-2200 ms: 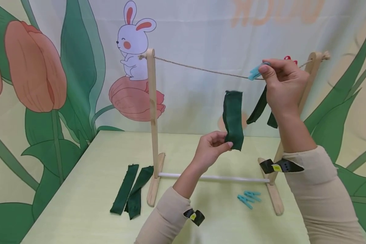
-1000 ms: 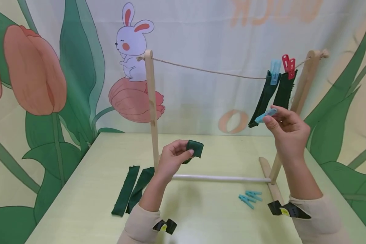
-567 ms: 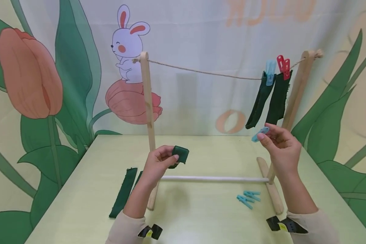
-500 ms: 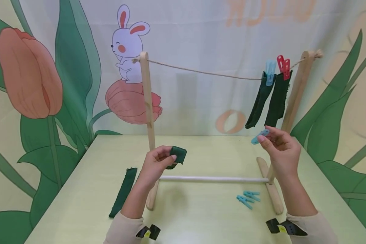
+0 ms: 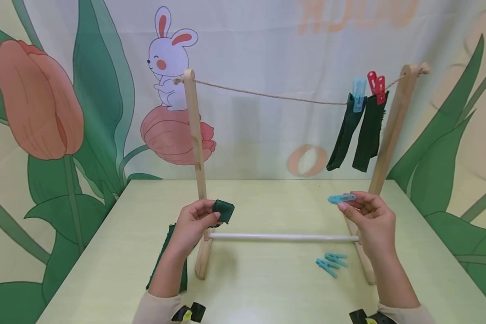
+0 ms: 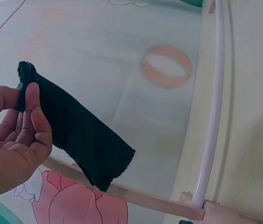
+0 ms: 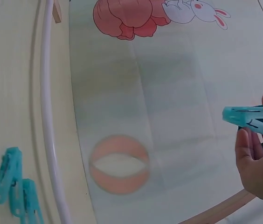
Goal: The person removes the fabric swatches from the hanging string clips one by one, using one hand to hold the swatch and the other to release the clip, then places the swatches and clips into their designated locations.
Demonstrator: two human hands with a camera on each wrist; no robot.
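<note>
My left hand (image 5: 192, 229) pinches a dark green cloth strip (image 5: 224, 211) by one end, near the left post of a small wooden drying rack. In the left wrist view the strip (image 6: 82, 128) hangs out past the thumb and fingertips. Between thumb and fingers my right hand (image 5: 372, 220) holds a light blue clothespin (image 5: 341, 199), below the hung cloths. A twine line (image 5: 267, 95) runs between the posts. At its right end a blue clothespin (image 5: 359, 94) and a red clothespin (image 5: 376, 88) hold up two green strips (image 5: 367, 135).
Two blue clothespins (image 5: 331, 263) lie on the table inside the right foot. More green cloth (image 5: 162, 261) lies at left, partly hidden by the left forearm. A white bar (image 5: 283, 237) joins the rack's feet. A printed backdrop (image 5: 259, 54) hangs behind.
Both hands have come down from the line, the left one also moving left with its strip, now folded over. The right hand has lowered its blue clothespin from the line.
</note>
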